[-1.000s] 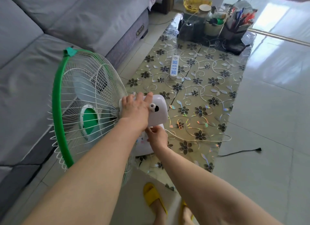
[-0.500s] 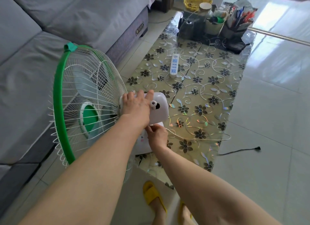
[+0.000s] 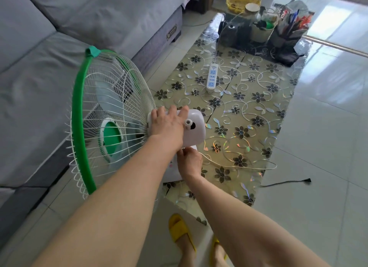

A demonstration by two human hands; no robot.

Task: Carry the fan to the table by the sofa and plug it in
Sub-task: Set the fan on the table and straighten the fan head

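At the near end of the table (image 3: 258, 115), beside the grey sofa (image 3: 49, 71), the fan (image 3: 111, 127) is seen standing at the table's corner, its green-rimmed cage tilted toward the sofa. The left hand (image 3: 166, 124) is laid over the white motor housing (image 3: 196, 130), fingers spread across its top and wrapped onto it. The right hand (image 3: 190, 161) is closed on the fan's neck just below the housing. The fan's white cord (image 3: 239, 166) is trailed in a loop over the patterned tabletop. A white power strip (image 3: 212, 78) is noted farther along the table, well apart from the fan. A black plug (image 3: 307, 180) lies on the floor tiles beside the table. Containers are grouped at the far end.
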